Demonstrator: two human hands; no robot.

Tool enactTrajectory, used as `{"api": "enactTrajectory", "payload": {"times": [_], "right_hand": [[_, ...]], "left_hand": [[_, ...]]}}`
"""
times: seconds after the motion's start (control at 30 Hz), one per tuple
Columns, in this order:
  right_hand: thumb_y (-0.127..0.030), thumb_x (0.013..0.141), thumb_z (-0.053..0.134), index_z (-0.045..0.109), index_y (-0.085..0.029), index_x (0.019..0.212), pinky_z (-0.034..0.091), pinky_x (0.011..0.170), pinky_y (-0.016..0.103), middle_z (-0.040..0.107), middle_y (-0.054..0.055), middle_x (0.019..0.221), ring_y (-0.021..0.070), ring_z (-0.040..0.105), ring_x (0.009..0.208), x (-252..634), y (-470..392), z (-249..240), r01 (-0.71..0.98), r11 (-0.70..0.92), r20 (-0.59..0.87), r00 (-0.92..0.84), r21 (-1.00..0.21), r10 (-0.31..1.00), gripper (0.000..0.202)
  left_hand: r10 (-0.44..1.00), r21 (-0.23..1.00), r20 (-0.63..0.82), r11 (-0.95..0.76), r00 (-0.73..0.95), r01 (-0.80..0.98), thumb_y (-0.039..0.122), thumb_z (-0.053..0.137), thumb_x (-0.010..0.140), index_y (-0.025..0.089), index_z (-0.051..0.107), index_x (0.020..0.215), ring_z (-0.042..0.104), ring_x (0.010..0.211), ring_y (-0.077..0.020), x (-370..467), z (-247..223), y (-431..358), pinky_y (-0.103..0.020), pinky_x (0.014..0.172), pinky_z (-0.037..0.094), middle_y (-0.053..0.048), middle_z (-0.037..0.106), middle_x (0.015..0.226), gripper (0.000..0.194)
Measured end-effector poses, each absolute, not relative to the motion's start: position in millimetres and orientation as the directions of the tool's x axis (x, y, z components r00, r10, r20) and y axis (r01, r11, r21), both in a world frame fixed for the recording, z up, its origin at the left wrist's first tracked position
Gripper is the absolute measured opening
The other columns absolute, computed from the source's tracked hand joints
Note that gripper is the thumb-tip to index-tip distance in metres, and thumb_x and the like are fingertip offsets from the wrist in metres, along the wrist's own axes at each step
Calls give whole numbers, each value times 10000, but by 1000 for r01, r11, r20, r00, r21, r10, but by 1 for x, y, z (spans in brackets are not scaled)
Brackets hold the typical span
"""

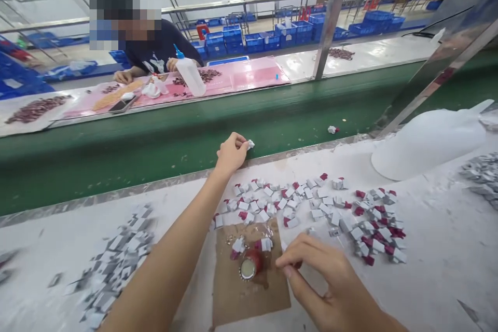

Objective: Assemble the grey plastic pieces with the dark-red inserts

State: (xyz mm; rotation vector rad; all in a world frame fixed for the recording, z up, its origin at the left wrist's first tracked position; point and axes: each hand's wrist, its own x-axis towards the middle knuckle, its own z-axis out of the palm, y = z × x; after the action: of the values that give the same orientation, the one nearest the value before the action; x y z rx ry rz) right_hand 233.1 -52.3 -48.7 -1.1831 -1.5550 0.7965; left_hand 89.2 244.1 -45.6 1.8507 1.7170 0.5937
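Observation:
My left hand (232, 153) reaches over the near edge of the green belt (155, 158), its fingers closed on a small white piece (251, 143). Low in the view, my right hand (322, 282) is beside a brown cardboard square (252, 306), thumb and forefinger pinched together; whatever lies between them is too small to make out. On the cardboard are a round metal-topped red object (248, 268) and two white-and-maroon pieces (266, 244). Many similar pieces (268, 192) are spread behind the cardboard and to its right.
Grey-white pieces (116, 254) are heaped at the left. A white scoop-like container (428, 142) stands at the right, beside a metal post. Across the belt, a person works near a white bottle (191, 77). Another white-and-maroon piece (333, 129) lies on the belt.

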Motion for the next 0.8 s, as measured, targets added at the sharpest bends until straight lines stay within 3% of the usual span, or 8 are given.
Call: {"api": "enactTrajectory", "payload": {"times": [0.1, 0.27, 0.53, 0.63, 0.73, 0.8], "right_hand": [[-28, 1029, 604, 753, -243, 1105, 622, 730, 256, 812, 16, 932, 168, 777, 843, 237, -54, -47, 321, 301, 299, -57, -898, 953, 273], [-60, 1068, 588, 757, -255, 1116, 618, 715, 257, 789, 0, 919, 161, 775, 830, 237, -57, -43, 359, 279, 264, -90, -891, 960, 263], [-168, 1128, 589, 764, -289, 1029, 609, 676, 276, 772, -23, 865, 167, 757, 768, 231, -64, -41, 427, 265, 248, -98, -865, 964, 234], [-186, 1133, 596, 774, -287, 1029, 618, 693, 289, 792, -15, 874, 176, 765, 771, 231, -63, -45, 437, 273, 255, -100, -857, 962, 230], [-188, 1125, 598, 783, -276, 1017, 629, 700, 297, 814, -7, 868, 184, 770, 763, 232, -59, -48, 446, 272, 260, -90, -853, 962, 232], [-195, 1119, 601, 792, -273, 1016, 630, 690, 299, 830, -3, 873, 191, 777, 765, 233, -57, -49, 459, 262, 255, -78, -849, 964, 231]], "left_hand": [[998, 562, -52, 4, 31, 827, 294, 655, 999, 269, 673, 1014, 626, 1406, -457, 81, -47, 244, -632, 1205, 465, -170, 815, 1240, 34], [992, 494, -85, -40, 95, 868, 335, 595, 1033, 249, 677, 1364, 614, 1426, -425, 52, -31, 208, -588, 1214, 480, -187, 757, 1390, 351], [926, 503, -198, -187, 323, 844, 403, 674, 995, 245, 785, 1260, 667, 1395, -383, 26, -11, 136, -520, 1217, 502, -151, 787, 1295, 328], [925, 518, -206, -175, 320, 838, 417, 697, 988, 217, 793, 1180, 750, 1208, -379, 31, -19, 135, -492, 1087, 570, -161, 803, 1204, 294], [913, 562, -222, -168, 343, 810, 396, 670, 1014, 217, 768, 1028, 782, 912, -298, 33, -25, 138, -401, 880, 594, -110, 826, 1017, 205], [909, 589, -222, -163, 353, 792, 363, 663, 1012, 217, 747, 989, 768, 819, -267, 32, -27, 140, -365, 783, 574, -84, 822, 926, 170]]}}
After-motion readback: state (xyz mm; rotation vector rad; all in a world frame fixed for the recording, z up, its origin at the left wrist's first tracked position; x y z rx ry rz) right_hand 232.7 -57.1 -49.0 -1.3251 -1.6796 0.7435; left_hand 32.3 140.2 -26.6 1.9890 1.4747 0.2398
